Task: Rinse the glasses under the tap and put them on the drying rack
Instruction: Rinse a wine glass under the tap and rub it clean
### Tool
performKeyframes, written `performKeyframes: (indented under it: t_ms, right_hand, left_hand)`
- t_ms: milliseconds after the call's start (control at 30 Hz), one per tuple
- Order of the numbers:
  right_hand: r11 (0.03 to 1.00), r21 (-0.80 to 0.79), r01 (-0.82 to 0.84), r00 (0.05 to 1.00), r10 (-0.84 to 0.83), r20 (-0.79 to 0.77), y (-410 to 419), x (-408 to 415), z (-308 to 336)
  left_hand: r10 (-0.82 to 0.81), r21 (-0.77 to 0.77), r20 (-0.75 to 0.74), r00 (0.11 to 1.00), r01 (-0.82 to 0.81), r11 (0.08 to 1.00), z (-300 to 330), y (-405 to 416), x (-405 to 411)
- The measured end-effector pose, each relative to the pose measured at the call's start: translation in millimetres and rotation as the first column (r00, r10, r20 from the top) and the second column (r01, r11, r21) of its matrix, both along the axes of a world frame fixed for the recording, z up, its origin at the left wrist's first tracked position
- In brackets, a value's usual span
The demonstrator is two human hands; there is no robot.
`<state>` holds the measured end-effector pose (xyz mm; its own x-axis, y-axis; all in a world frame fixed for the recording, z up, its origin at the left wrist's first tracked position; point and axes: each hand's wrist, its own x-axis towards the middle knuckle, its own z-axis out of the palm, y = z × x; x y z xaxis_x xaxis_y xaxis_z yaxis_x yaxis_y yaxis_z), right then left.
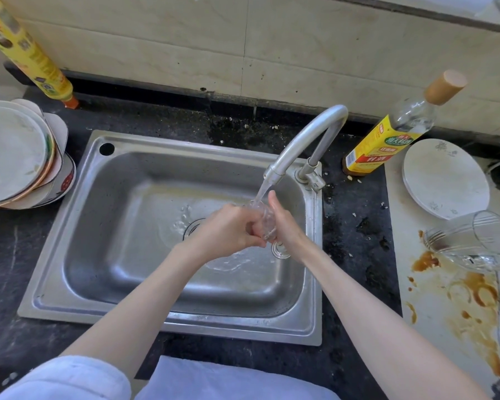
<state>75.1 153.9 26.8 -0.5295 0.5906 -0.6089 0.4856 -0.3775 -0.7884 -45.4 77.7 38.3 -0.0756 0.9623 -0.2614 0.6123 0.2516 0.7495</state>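
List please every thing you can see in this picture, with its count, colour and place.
sink: one, steel, centre
tap: one, silver, right rim, water running
small glass: one, clear, under the stream, held by both hands
plates: a stack, white and tan, left counter
yellow bottle: one, far left
sauce bottle: one, clear, yellow label, tan cap, right of tap
white plate: one, right
tall glass: one, clear, lying on the stained board
left hand: grips glass
right hand: grips glass
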Motion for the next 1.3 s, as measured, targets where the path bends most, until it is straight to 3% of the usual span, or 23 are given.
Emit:
performKeyframes:
  t_ms: [100,167,233,333,400,500,600,667,733,833,900,1033,1100,1233,1300]
  right_hand:
    - [0.998,-0.061,0.026,0.998,-0.03,-0.056,-1,0,-4]
    - [0.988,-0.148,0.032,0.997,-0.042,-0.061,-2,0,-7]
    - [0.982,-0.187,0.016,0.996,-0.032,-0.079,-3,0,-12]
    - [0.982,-0.188,-0.012,0.988,-0.017,-0.152,-5,0,-14]
    - [0.996,-0.086,0.0,0.982,-0.017,-0.187,-9,-1,-16]
    - [0.999,-0.017,0.029,0.985,-0.032,-0.167,-14,0,-21]
    - [0.995,-0.099,0.014,0.993,-0.025,-0.116,-15,0,-19]
    - [0.983,-0.183,0.001,0.995,-0.019,-0.098,-14,-1,-16]
    - [0.987,-0.161,-0.003,0.996,-0.012,-0.089,-12,-2,-19]
    - [0.997,-0.071,0.006,0.992,-0.014,-0.123,-10,-1,-22]
    - [0.999,-0.047,-0.023,0.991,0.016,-0.134,-10,1,-21]
    - [0.994,-0.103,-0.048,0.998,0.043,-0.045,-13,2,-17]
    - [0.991,-0.123,-0.043,0.999,0.04,-0.023,-15,1,-16]
    - [0.996,-0.071,-0.048,0.996,0.043,-0.072,-17,2,-22]
    - [0.999,-0.026,-0.046,0.994,0.043,-0.099,-16,2,-22]
  left_hand:
    - [-0.13,-0.003,0.068,0.989,0.13,0.991,2,0,0]
    - [-0.295,-0.085,0.027,0.955,0.297,0.951,5,2,-5]
    - [-0.339,-0.142,-0.004,0.941,0.335,0.931,8,5,-10]
    - [-0.136,-0.067,0.012,0.991,0.137,0.988,12,5,-14]
    - [0.004,-0.021,0.058,0.998,-0.003,1.0,9,4,-15]
    - [-0.097,-0.068,0.151,0.984,0.108,0.992,10,3,-16]
    - [-0.149,-0.214,0.27,0.951,0.21,0.954,13,3,-20]
    - [-0.077,-0.229,0.222,0.972,0.129,0.965,15,5,-20]
    - [0.014,-0.155,0.114,0.993,0.004,0.988,14,6,-15]
    - [0.099,-0.097,0.212,0.972,-0.079,0.992,9,3,-11]
    - [-0.037,-0.131,0.271,0.962,0.075,0.989,11,3,-16]
    - [-0.221,-0.308,0.361,0.906,0.34,0.889,13,1,-21]
    - [-0.195,-0.311,0.289,0.937,0.285,0.907,12,1,-21]
    - [0.015,-0.19,0.17,0.985,0.017,0.982,8,3,-20]
    - [0.089,-0.171,0.194,0.977,-0.056,0.984,5,3,-17]
